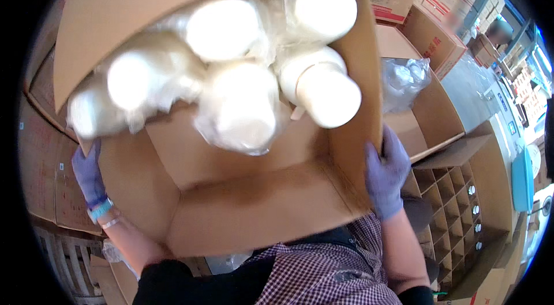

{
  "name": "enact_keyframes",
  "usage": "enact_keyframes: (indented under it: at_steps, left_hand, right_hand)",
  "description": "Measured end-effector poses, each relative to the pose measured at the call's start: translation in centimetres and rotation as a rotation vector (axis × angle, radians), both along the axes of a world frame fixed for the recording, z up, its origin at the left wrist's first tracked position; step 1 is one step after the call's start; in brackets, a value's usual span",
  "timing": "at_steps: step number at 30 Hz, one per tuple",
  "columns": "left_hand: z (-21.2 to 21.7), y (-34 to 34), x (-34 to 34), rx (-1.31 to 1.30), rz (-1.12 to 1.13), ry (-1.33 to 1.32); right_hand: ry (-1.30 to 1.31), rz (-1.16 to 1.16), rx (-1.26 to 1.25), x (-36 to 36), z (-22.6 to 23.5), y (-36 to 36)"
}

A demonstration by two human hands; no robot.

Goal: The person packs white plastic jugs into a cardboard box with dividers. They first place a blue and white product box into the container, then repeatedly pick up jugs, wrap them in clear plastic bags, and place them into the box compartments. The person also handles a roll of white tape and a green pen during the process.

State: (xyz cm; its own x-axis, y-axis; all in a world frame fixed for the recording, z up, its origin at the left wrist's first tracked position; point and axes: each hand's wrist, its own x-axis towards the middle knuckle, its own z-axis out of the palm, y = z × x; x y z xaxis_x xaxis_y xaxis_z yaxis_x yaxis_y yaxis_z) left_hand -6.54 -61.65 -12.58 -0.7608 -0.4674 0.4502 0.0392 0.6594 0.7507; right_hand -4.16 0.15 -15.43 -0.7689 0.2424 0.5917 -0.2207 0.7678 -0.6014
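A large open cardboard box (254,210) fills the middle, tilted toward me. Its top flap arches over the far side. Inside, several white, round-ended items (239,103) in clear plastic sleeves are bunched at the far end; they look like stacked cups or lids, but glare and blur hide their kind. One stack (332,97) at the right sticks out of its sleeve. My left hand (88,175), in a purple glove, is closed on the box's left edge. On the right edge my gloved right hand (386,175) grips the wall, thumb on the inside.
Right of me stands a divided carton (447,207) with small white-topped pieces in some cells. Behind it is an open box (427,114) with a clear plastic bag (404,80). Stacked cartons (43,161) line the left, above a wooden pallet (63,259). A blue basin (522,178) is far right.
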Motion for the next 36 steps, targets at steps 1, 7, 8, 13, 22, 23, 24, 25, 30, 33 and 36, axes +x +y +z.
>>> enact_keyframes:
  at_steps: [1, 7, 8, 13, 22, 23, 24, 25, 30, 33, 36]
  left_hand:
    - [1.3, -1.8, -0.4, -0.049, -0.029, 0.061]
    - [0.1, -3.5, -6.0, -0.244, 0.049, -0.167]
    - [-0.2, -3.0, -5.9, -0.343, 0.076, -0.226]
    - [-6.9, -0.4, -4.3, -0.336, 0.094, -0.354]
    - [-7.2, 0.9, -6.9, -0.072, -0.068, -0.297]
    - [-7.8, 0.7, -9.4, -0.186, -0.057, -0.277]
    - [-8.9, -0.8, -9.8, -0.155, -0.042, -0.337]
    - [-9.9, -2.4, -9.9, -0.13, -0.02, -0.392]
    - [-13.8, 0.0, -15.3, -0.46, -0.014, -0.489]
    - [-18.7, -1.4, -18.2, -0.526, -0.057, -0.554]
    - [-17.0, -0.9, -19.5, -0.375, -0.05, -0.816]
  right_hand:
    - [0.019, 0.033, 0.009, -2.0, 0.9, -0.2]
    - [-0.016, 0.095, -0.053, -5.2, 2.8, -0.8]
    - [-0.061, 0.092, -0.036, -5.1, 2.0, -0.8]
    - [-0.182, 0.073, 0.086, -2.6, -2.3, 0.1]
    - [-0.211, 0.076, 0.075, -8.5, -0.8, -2.0]
    - [-0.148, 0.024, 0.215, -8.8, -1.3, -2.4]
    - [-0.097, 0.016, 0.188, -9.3, -1.9, -1.6]
    - [-0.087, 0.013, 0.156, -8.8, -2.9, -0.7]
    - [-0.338, -0.057, 0.382, -10.9, -6.4, 1.4]
    - [-0.515, -0.055, 0.507, -12.6, -8.5, 0.8]
    - [-0.533, -0.035, 0.498, -11.9, -8.1, 0.2]
